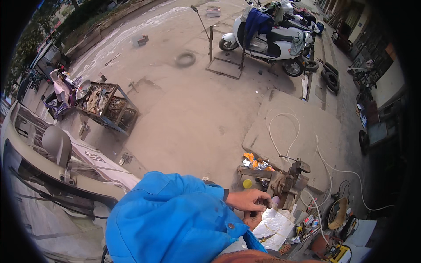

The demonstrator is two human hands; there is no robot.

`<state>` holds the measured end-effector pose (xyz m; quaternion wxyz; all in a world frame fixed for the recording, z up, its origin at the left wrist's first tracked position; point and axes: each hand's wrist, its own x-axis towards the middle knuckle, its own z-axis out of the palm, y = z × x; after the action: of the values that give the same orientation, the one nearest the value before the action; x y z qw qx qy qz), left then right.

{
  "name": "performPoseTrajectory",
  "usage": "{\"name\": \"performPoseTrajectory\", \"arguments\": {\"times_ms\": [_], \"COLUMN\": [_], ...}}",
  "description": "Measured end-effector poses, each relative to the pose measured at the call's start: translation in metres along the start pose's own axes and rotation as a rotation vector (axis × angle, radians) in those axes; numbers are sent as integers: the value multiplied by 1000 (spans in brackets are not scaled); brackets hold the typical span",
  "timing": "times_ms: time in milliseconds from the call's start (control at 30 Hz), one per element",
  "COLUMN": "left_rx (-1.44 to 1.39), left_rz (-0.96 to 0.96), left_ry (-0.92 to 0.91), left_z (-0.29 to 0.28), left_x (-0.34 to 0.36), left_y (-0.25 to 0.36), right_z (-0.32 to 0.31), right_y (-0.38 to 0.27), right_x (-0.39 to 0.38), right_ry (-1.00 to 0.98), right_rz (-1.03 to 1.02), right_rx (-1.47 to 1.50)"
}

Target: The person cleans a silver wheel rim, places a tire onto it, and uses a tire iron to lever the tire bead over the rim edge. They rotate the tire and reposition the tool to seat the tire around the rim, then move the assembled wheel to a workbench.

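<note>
Head view: a bright blue jacket sleeve (166, 215) with a dark cuff filled the lower middle, leading to the person's left hand (244, 200). Its fingers were bent inward; just below, the right hand (252, 222) had its fingers curled. Dark patches showed at both sets of fingertips, too small to identify, so whether either hand was pinching anything could not be told. A flat, silvery-white sheet (277, 222) lay just right of the hands, with a slim, dark-bladed hand tool (266, 237) on its lower part.

Just beyond stood a dark, worn metal vise (289, 177), with a round yellow-green lid-like disc (247, 183) to its left and crumpled orange-and-white scraps (251, 159) past the disc. A thin white hose (299, 127) looped over the concrete behind.

Farther off, left, a rusty metal-framed cart (128, 120) held mixed scraps. Beyond it a dark rubber tyre (185, 59) lay flat, and a white scooter (240, 35) draped with dark blue cloth (258, 24) stood upright.
</note>
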<state>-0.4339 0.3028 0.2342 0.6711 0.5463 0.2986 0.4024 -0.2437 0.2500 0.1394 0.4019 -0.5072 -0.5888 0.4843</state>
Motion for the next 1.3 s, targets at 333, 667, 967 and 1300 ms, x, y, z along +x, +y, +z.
{"name": "performPoseTrajectory", "arguments": {"times_ms": [333,667,967,1300], "left_rx": [-1140,-115,1597,-1334], "left_rz": [327,508,-190,856], "left_ry": [607,1355,1465,1502], "left_z": [-313,-572,-792,-1066], "left_x": [16,-11,-169,-349], "left_y": [84,108,110,72], "right_z": [247,453,725,1045], "right_y": [-112,-167,-219,-198], "right_x": [207,405,518,602], "right_ry": [-797,-1169,-1450,-1695], "right_rz": [116,-434,-447,-85], "right_rx": [429,112,115,-145]}}
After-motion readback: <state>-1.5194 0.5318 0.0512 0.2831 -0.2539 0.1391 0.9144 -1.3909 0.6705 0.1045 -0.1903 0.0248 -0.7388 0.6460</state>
